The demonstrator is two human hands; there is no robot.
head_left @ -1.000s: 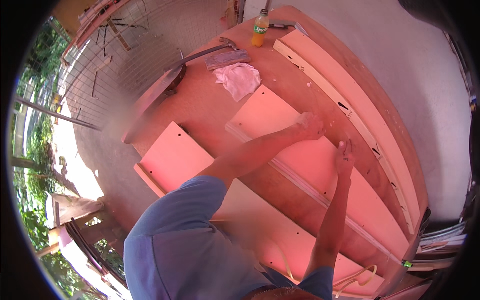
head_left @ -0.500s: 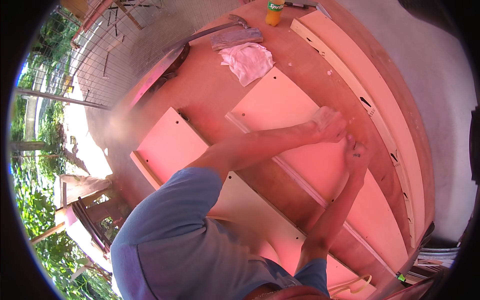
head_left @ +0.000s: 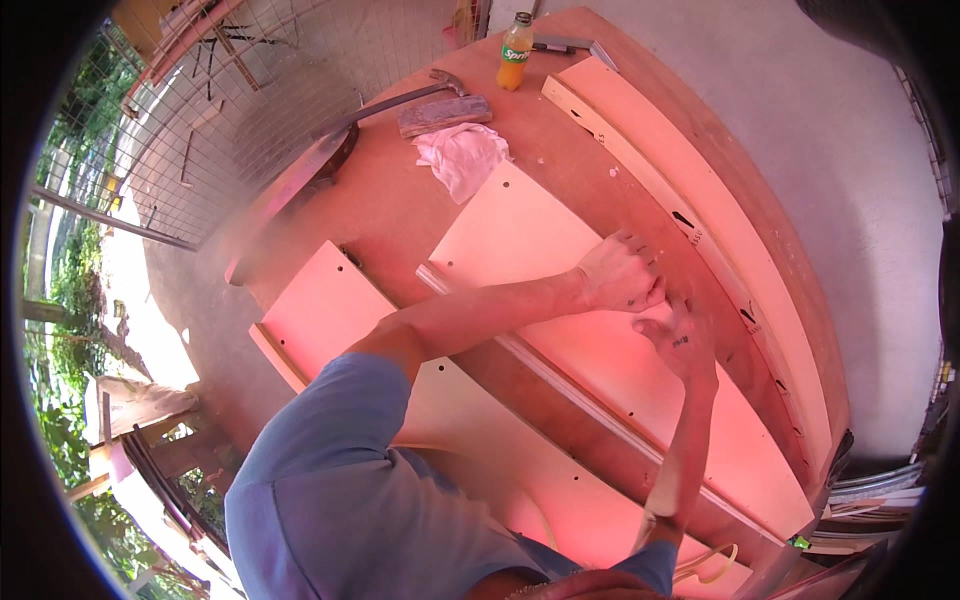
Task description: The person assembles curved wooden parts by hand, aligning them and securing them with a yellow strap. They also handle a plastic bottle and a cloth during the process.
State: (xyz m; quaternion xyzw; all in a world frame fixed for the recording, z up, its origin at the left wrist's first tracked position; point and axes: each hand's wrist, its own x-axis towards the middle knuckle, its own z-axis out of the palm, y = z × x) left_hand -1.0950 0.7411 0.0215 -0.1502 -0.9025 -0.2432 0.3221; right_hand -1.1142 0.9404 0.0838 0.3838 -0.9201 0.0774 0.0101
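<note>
A pale board point(head_left: 520, 240) with small dark holes and a raised strip along its near edge lies across the table. My left hand point(head_left: 618, 275) is over its far edge, fingers curled in, close to my right hand point(head_left: 684, 338). Bent fingers and a thumb pointing toward the left hand show on the right one, which has a dark mark on its back. Anything small between the fingers cannot be made out. Closer to my body lies a second pale board point(head_left: 330, 290) with similar holes, partly hidden under my left arm.
A long pale piece point(head_left: 690, 190) with dark slots lies along the table's point(head_left: 385, 225) far right side. Toward the back are a bottle of orange drink point(head_left: 514, 55), a wooden block point(head_left: 445, 116), a crumpled cloth point(head_left: 465, 160), a hammer point(head_left: 400, 98) and a handsaw point(head_left: 290, 185).
The whole view has shifted, so the table sits lower and farther left. My right hand has turned a little and drawn slightly away from the left, which stays over the board's far edge.
</note>
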